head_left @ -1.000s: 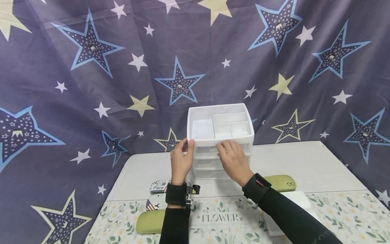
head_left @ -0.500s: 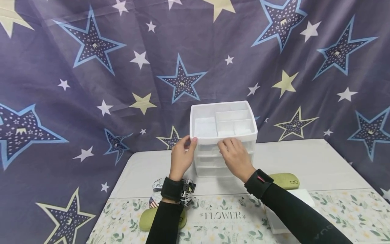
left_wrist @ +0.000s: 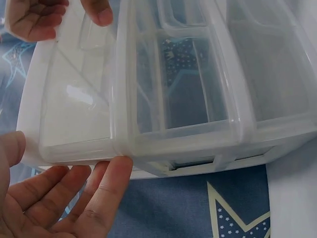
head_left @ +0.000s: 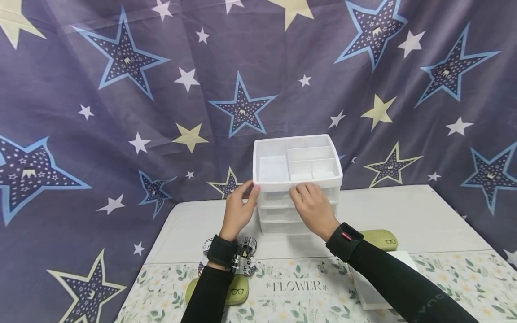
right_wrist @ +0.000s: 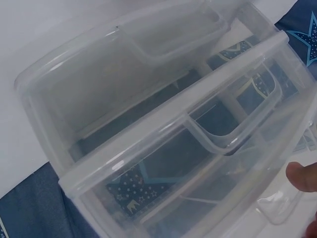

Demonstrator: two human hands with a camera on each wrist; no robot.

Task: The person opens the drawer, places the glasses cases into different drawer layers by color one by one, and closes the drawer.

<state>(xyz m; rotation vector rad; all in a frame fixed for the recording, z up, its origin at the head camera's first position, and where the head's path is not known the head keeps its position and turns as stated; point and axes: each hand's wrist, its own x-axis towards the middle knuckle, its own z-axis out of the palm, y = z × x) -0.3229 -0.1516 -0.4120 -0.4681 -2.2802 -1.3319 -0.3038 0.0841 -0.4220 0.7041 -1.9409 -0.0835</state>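
A white plastic drawer unit (head_left: 278, 185) with clear drawers and a divided top tray stands on the table. At its upper left corner, my left hand (head_left: 237, 213) holds it, thumb toward the front rim and fingertips against the side; the left wrist view shows these fingers (left_wrist: 106, 193) at the side edge. My right hand (head_left: 313, 208) has its fingers bent at the pull of the top drawer (left_wrist: 74, 109), just below the tray. In the right wrist view only its thumb (right_wrist: 303, 177) and a bit of finger show. The drawers look pushed in, and nothing is visible inside them.
Green glasses cases lie on both sides, one (head_left: 238, 289) under the left forearm, the other (head_left: 379, 239) beyond the right. Round printed items (head_left: 248, 246) sit behind the left wrist. A white box (head_left: 371, 289) is partly hidden by the right sleeve. A star-patterned curtain (head_left: 242, 45) hangs behind.
The head view has shifted slightly. My left wrist and forearm have swung a little left, uncovering more of the glasses case. Both hands stay at the drawer unit, which looks unchanged.
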